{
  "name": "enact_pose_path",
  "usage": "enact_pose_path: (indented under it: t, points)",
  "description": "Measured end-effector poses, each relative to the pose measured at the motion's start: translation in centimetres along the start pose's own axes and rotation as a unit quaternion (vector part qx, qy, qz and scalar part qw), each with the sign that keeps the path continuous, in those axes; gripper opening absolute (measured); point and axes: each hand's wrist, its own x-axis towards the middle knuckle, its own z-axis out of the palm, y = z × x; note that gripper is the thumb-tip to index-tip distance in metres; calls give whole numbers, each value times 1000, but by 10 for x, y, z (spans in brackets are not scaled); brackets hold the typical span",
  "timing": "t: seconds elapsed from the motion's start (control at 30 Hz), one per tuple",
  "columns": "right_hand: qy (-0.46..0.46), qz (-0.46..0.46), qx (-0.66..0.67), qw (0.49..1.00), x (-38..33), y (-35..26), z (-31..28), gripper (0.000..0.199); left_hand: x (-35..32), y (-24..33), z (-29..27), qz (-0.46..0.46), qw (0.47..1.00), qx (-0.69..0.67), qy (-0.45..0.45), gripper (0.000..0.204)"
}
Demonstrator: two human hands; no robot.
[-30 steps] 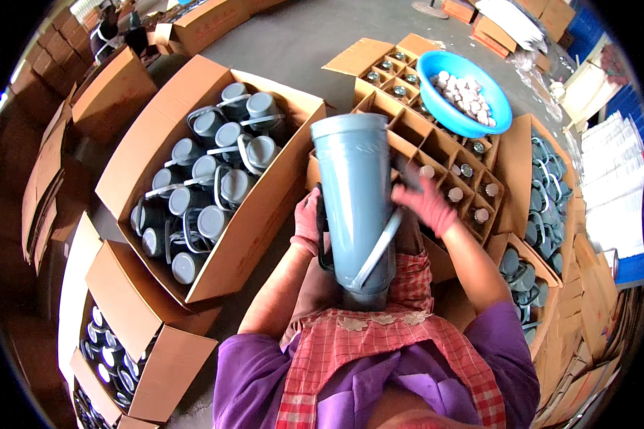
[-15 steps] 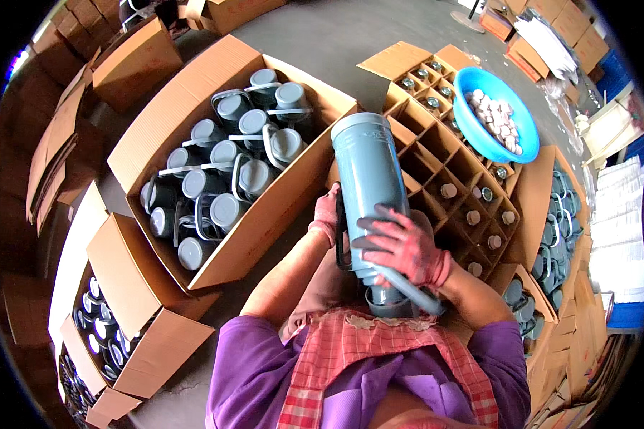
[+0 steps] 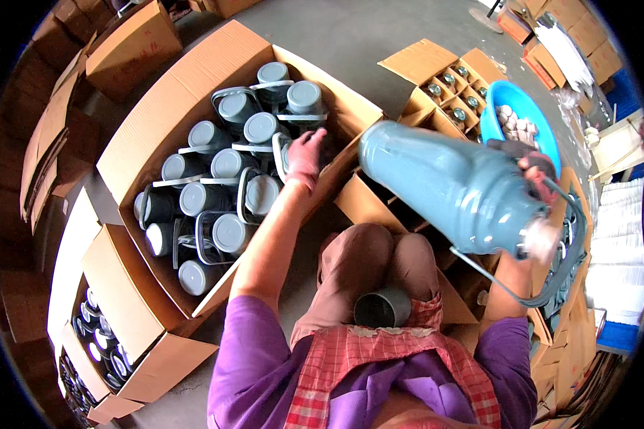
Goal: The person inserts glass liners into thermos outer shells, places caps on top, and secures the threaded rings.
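**A:** Where is the grey flask right now?

**B:** You've got the grey flask [image 3: 451, 189] up in the air, tipped almost on its side, over the cardboard box with dividers [image 3: 436, 71] to your right. Its closed base end points toward the big open carton [image 3: 157, 143]; the neck end, with the wire handle [image 3: 551, 279] hanging off it, is by your right hand.

**A:** And the grip on that side?

**B:** Your right hand [image 3: 540, 179], in a pink glove, is closed round the flask near the neck. The fingers wrap over the top edge.

**A:** What about the left?

**B:** Your left hand [image 3: 306, 156], gloved too, reaches into the big carton. It rests on the packed grey flasks [image 3: 222, 164] standing there. Its fingers are bent over one rim, but you can't tell from here whether they're actually clamped on it.

**A:** Anything else close by?

**B:** A dark grey cup [image 3: 383, 307] sits in your lap, between your knees and the checked apron. A blue bowl [image 3: 497, 114] of small pale pieces lies just beyond the flask.
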Motion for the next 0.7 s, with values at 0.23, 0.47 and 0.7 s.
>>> enact_pose_path:
  t: [0.23, 0.47, 0.7]
  points:
    - [-40, 47, 199, 978, 89, 69, 24, 29, 158, -40, -43, 64, 996, -46, 30, 40]
    - [-360, 22, 161, 919, 168, 164, 101, 30, 205, -76, -73, -12, 997, -55, -45, 40]
    - [-309, 263, 92, 909, 189, 206, 161, 29, 115, -11, -57, 44, 984, -89, -147, 38]
